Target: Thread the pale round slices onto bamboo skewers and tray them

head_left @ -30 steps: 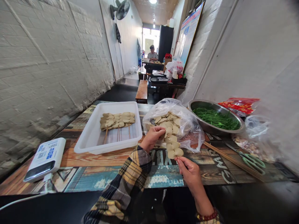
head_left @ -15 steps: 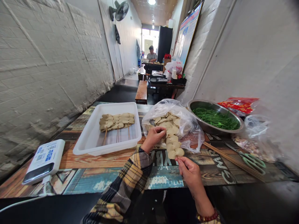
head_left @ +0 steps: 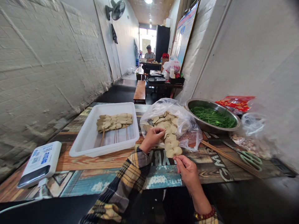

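Note:
Several thin, round beige slices are threaded in a row on a skewer point(head_left: 171, 144) in front of me. My left hand point(head_left: 153, 137) pinches the topmost slice at the far end of this row. With thumb and fingertips, my right hand point(head_left: 187, 168) grips the near end of the skewer, just below the lowest slice; the stick itself is mostly hidden. Right behind the row, an open clear plastic bag point(head_left: 187, 107) holds a heap of loose slices point(head_left: 161, 118). To the left, a white plastic tray point(head_left: 81, 143) contains finished-looking skewers point(head_left: 114, 121) lying side by side.
Bare wooden skewers point(head_left: 224, 155) and green-handled scissors point(head_left: 251, 160) lie at the right. Behind them stand a metal bowl point(head_left: 211, 126) of green chives and a red packet point(head_left: 235, 102). A white payment box point(head_left: 40, 163) sits at the left. Far back, a person point(head_left: 149, 54) sits at a table.
The whole view has shifted slightly, so things sit a little further left. Both hands keep nearly the same grip on the skewer and its slices.

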